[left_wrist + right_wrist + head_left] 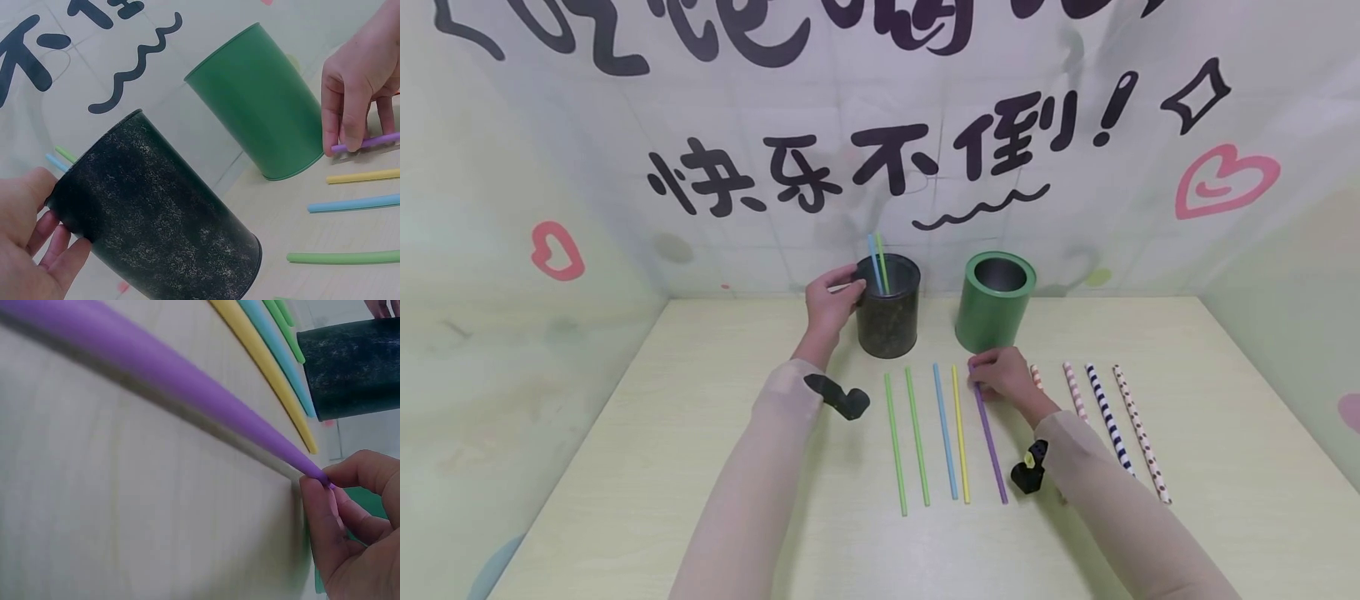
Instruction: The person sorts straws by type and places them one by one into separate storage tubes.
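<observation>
Straw [990, 442] pinched in right hand [1003, 375], black can [888, 323] — interior [904, 275] in head view only.

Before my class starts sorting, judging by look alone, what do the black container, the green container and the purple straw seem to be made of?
Black container: possibly metal, its dark finish mottled with pale specks.
Green container: perhaps painted metal or plastic; the wall is smooth and evenly coloured.
Purple straw: likely plastic, though paper is possible; it looks smooth and plain, one colour throughout.
</observation>
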Motion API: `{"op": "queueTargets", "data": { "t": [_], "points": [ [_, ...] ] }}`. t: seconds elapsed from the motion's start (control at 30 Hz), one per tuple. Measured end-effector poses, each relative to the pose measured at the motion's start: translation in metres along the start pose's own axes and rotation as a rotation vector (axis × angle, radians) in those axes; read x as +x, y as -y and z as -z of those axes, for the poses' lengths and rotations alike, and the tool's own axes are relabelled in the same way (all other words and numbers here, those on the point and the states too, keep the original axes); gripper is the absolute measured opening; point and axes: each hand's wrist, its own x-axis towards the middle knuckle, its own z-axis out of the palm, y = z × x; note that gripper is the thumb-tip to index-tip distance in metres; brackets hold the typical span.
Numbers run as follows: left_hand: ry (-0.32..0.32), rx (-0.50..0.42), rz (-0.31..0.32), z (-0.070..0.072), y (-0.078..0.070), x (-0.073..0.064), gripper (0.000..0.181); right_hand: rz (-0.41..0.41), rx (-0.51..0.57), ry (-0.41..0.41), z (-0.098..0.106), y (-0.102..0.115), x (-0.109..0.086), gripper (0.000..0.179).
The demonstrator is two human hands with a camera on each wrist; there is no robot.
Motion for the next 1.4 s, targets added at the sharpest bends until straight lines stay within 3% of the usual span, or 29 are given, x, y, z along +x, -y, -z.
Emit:
{"op": "queueTargets", "data": {
  "t": [0.17,0.63,0.93,1.13,1.4],
  "points": [
    [-0.005,0.003,0.003,0.001,0.000,0.000,0.035,0.055,-0.021,-0.022,0.002,0.007,-0.002,0.026],
    [-0.002,0.013,0.009,0.003,-0.001,-0.002,0.035,0.238,0.051,0.019,0.008,0.045,-0.014,0.032],
    [-0.001,0.006,0.004,0.003,0.001,-0.001,0.035,0.407,-0.030,-0.086,0.018,0.079,-0.008,0.025],
    [0.005,0.015,-0.001,0.002,0.002,0.001,0.035,0.430,-0.048,-0.097,0.024,0.107,-0.002,0.026],
    [0.002,0.010,-0.004,0.000,0.001,0.001,0.034,0.463,0.004,-0.116,0.029,0.150,0.008,0.028]
  ]
}}
